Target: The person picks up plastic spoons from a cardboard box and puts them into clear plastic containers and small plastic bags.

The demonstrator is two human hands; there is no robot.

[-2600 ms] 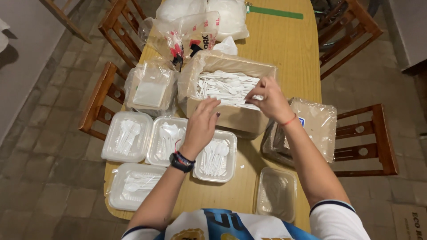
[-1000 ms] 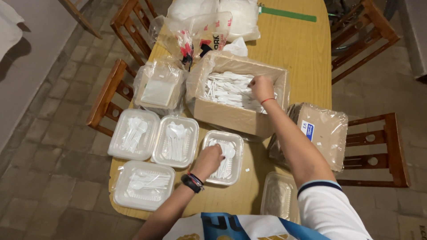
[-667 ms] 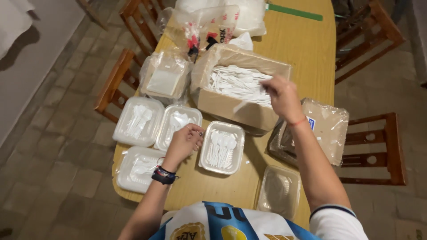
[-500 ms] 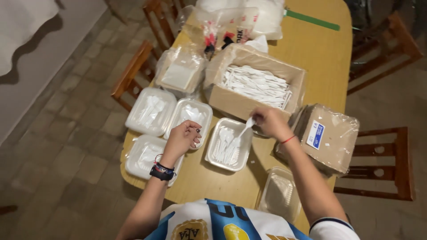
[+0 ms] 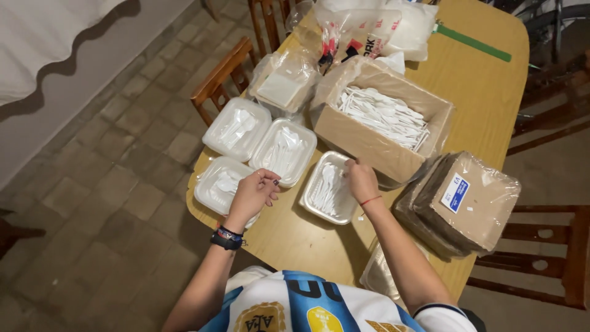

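1. Since half a second ago, the right hand [image 5: 361,180] has been coming down from beside the cardboard box [image 5: 382,126] to the open foil tray [image 5: 330,187], while the left hand [image 5: 252,195] is staying raised over the table [image 5: 491,92].
2. A person is looking down at a wooden table; the work in hand appears to be portioning white plastic spoons [image 5: 324,184] from the box into trays.
3. The open tray is lying at about six o'clock from the box, just beside it, with a small bunch of spoons already lying inside.
4. The right hand is resting at the tray's three o'clock edge, fingers curled narrowly together and touching the spoons; whether it is gripping one I cannot tell.
5. The left hand is hovering at nine o'clock from the tray, fingers loosely bent and holding nothing, over a lidded tray [image 5: 219,184].
6. Two more lidded trays [image 5: 261,138] are sitting at ten o'clock, touching side by side.
7. A wrapped stack of brown lids [image 5: 461,203] is lying at three o'clock from the right hand.
8. In my judgement, the next move is calling for a lid being fitted squarely over the filled tray.
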